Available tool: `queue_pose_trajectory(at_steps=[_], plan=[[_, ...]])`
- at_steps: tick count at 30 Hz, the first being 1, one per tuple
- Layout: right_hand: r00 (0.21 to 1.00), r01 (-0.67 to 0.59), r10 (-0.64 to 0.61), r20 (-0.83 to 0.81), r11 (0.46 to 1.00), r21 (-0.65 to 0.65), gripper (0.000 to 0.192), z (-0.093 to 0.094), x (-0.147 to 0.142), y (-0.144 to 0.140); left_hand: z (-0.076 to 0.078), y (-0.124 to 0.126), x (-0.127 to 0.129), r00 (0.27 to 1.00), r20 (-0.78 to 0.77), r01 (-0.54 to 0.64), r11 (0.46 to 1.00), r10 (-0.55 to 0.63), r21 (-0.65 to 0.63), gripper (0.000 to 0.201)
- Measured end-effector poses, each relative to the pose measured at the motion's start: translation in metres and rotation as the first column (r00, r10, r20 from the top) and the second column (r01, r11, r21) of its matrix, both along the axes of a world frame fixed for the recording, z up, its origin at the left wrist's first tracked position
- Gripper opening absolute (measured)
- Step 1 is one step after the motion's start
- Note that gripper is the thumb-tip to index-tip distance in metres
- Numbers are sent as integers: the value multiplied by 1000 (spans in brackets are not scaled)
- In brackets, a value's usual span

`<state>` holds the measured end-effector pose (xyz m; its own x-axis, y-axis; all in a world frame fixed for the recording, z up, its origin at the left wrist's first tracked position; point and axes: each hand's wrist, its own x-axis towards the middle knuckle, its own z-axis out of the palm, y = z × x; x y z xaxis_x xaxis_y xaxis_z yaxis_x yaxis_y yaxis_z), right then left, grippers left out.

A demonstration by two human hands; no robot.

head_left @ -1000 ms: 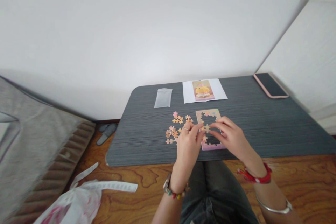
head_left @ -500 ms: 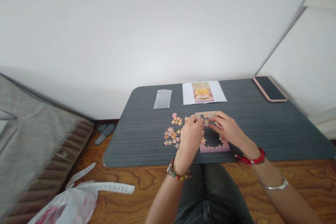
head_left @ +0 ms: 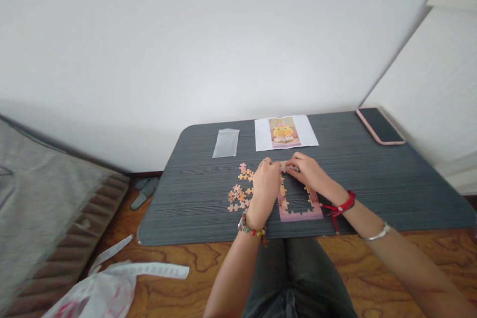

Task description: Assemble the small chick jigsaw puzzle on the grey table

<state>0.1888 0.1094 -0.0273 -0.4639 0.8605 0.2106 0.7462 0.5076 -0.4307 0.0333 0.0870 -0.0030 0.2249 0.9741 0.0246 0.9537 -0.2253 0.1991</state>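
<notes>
A jigsaw puzzle lies on the dark table with its border joined and its middle open to the tabletop. My left hand is closed, its fingers bent over the puzzle's upper left corner; whatever is in them is hidden. Across from it, my right hand pinches at the inner side of the top border, on a puzzle piece mostly covered by the fingertips. Loose puzzle pieces in yellow, orange and pink are scattered left of my left hand.
Behind the puzzle lies a printed sheet with a yellow toy picture. A clear plastic bag is at the back left, a phone at the back right. A wall borders the table. Slippers and a plastic bag are on the floor.
Both hands have moved up to the puzzle's top border. The piece that showed between them inside the opening is now covered by fingers. The view has shifted slightly.
</notes>
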Motion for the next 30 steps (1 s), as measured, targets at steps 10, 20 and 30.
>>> queue_pose_trajectory(at_steps=[10, 20, 30], plan=[[998, 29, -26, 55, 998, -49, 16, -1, -2, 2, -3, 3, 4, 999, -38, -30, 997, 28, -73, 27], [988, 60, -52, 148, 997, -51, 18, 3, -5, -3, -3, -1, 5, 998, -60, 4, 998, -8, -65, 25], [906, 33, -30, 422, 999, 0, 29, 15, -14, -16, -3, -6, 5, 993, -114, 33, 998, -40, -62, 29]])
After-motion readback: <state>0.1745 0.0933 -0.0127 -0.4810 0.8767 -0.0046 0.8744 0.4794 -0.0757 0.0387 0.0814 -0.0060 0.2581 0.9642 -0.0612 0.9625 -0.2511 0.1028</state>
